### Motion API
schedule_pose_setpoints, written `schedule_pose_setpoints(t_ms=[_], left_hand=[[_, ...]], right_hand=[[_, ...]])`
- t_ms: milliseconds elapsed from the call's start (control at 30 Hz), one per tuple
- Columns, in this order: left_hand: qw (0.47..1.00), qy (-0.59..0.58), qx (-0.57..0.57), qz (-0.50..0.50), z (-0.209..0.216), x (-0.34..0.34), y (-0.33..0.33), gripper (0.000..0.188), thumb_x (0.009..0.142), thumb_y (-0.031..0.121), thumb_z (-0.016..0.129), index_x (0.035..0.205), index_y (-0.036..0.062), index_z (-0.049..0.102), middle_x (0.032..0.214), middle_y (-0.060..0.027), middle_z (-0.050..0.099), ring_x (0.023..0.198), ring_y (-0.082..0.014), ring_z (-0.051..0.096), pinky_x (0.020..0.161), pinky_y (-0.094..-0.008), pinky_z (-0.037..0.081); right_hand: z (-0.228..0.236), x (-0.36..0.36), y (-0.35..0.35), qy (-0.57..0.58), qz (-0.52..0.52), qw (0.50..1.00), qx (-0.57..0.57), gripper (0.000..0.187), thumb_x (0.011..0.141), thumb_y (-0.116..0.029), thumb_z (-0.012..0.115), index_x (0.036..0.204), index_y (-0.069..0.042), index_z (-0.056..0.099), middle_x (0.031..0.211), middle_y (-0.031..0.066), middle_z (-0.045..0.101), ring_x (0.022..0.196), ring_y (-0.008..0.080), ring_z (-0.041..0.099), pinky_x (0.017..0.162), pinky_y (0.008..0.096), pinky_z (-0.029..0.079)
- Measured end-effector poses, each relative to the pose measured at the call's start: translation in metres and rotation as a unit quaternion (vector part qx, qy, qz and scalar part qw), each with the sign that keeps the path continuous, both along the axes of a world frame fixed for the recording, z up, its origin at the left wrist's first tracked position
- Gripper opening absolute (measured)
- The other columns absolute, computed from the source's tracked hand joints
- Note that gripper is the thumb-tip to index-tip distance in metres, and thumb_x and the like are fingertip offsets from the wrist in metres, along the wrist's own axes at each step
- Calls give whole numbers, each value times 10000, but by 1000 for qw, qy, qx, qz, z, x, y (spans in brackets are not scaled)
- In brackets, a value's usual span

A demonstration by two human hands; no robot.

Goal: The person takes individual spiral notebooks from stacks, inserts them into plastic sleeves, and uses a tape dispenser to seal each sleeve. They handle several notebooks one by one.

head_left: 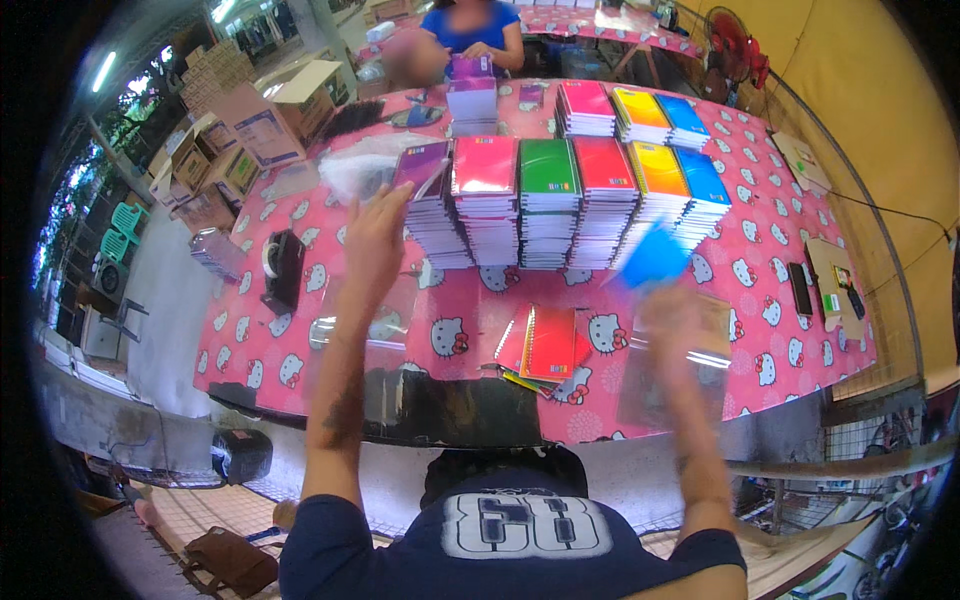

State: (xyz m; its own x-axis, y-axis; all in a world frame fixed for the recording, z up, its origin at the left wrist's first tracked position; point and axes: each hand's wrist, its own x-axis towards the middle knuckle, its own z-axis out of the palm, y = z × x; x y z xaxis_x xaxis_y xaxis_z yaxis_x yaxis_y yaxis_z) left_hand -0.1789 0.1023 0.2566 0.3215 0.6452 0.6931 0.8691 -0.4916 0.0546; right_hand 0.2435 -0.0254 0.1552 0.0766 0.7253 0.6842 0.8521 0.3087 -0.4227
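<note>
1. You hold a thin, bright blue notebook (655, 258) in your right hand (672, 315), above the table just near of the main row's right end; the fingers seem closed on its near edge (motion blurs both, so each finger's place is unclear).
2. Your left hand (376, 228) reaches the top of the tall stack of purple-covered notebooks (430, 225) at the row's left end; you have its fingers against or just beside the top cover, and whether they grip it, I cannot tell.
3. Right of that stack, you have tall stacks with pink, green, red, yellow and blue covers, side by side.
4. Far of these stand shorter pink, yellow and blue stacks.
5. Between your forearms, a small fanned pile of red spiral-bound notebooks (548, 345) lies at the near side.
6. Clear plastic sheets lie near both your arms, on a pink tablecloth printed with white cat heads (450, 337).
7. To your left sits a black tape dispenser (285, 272).
8. Across from you, a person in a blue top (487, 38) has a hand at another purple stack (472, 100).
</note>
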Motion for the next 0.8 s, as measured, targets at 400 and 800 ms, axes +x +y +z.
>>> schedule_pose_setpoints(t_ms=[400, 800], left_hand=[[972, -163, -159, -52, -165, 117, -122, 561, 924, 318, 667, 1390, 33, 540, 1329, -206, 573, 1213, -373, 554, 991, -469, 450], [860, -261, -388, -205, -160, 36, -142, 398, 886, 166, 595, 1265, 47, 566, 1217, -132, 614, 1129, -279, 588, 1018, -460, 428]], right_hand=[[-92, -95, -67, 725, -50, 602, -330, 408, 956, -299, 700, 1269, -59, 597, 1080, 64, 679, 1014, 198, 653, 807, 415, 578], [-55, -146, -36, 751, 117, 501, -415, 357, 858, -161, 762, 1159, -33, 618, 1026, 113, 714, 869, 258, 730, 737, 441, 635]])
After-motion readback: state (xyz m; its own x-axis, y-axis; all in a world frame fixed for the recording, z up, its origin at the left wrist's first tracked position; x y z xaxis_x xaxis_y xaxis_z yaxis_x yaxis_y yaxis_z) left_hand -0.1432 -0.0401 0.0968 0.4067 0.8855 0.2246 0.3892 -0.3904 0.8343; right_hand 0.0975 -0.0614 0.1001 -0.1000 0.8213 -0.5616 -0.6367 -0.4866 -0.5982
